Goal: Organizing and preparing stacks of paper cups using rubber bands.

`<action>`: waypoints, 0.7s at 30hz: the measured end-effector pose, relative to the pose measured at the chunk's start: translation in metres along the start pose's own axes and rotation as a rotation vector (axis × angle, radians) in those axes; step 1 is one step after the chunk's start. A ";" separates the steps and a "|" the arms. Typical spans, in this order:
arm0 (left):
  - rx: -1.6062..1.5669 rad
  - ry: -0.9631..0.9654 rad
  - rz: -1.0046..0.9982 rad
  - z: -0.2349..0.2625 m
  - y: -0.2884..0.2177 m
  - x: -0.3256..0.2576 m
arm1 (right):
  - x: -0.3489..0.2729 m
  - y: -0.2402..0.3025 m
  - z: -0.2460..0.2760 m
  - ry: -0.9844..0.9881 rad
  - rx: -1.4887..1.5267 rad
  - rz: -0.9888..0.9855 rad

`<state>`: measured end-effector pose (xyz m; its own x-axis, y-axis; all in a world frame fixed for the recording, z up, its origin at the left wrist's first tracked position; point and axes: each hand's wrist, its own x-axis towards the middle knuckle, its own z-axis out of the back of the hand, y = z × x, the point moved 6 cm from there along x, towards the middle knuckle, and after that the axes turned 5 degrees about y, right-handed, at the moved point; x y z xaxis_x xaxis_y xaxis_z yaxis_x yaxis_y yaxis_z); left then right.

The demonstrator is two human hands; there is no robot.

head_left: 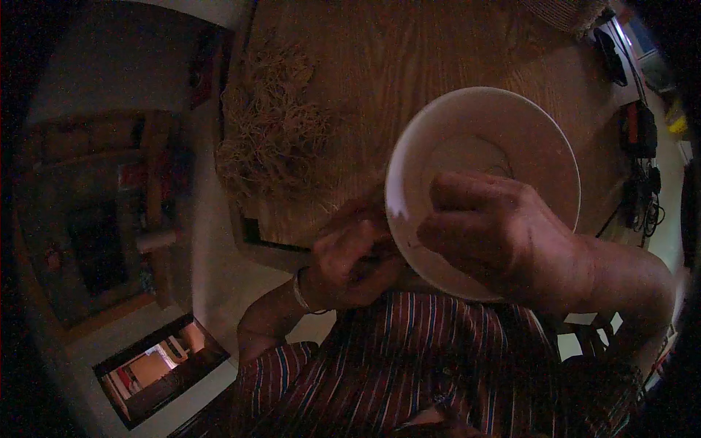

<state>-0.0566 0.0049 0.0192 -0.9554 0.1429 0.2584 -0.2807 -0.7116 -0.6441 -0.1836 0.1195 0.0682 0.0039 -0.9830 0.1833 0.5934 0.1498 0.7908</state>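
Observation:
A deep, pale round bowl (540, 139) stands at the front of the wooden table, close to my body. My right hand (504, 226) is over its opening, the fingers curled together in a pinch; anything between them is hidden. A thin strand (505, 157) shows on the inner wall beyond the knuckles. Beside the bowl's left rim, my left hand (354, 252) is closed with bent fingers, and the dim light hides what it grips. Further left lies a loose, tangled pile of thin, dry, brownish strands (274, 124), like fine roots or stems.
A woven round item (562, 14) sits at the table's far right. Black cables and an adapter (639, 131) run along the right edge. To the left, beyond the table edge, are a dark wooden cabinet (95, 226) and a framed mirror or opening (161, 369).

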 end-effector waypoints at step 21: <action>-0.103 -0.061 0.028 0.009 -0.007 0.018 | -0.001 -0.004 -0.001 -0.012 0.004 -0.087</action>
<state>-0.0705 0.0062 0.0350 -0.9565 0.0799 0.2805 -0.2650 -0.6395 -0.7216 -0.1849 0.1202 0.0644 -0.0575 -0.9910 0.1212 0.5878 0.0646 0.8065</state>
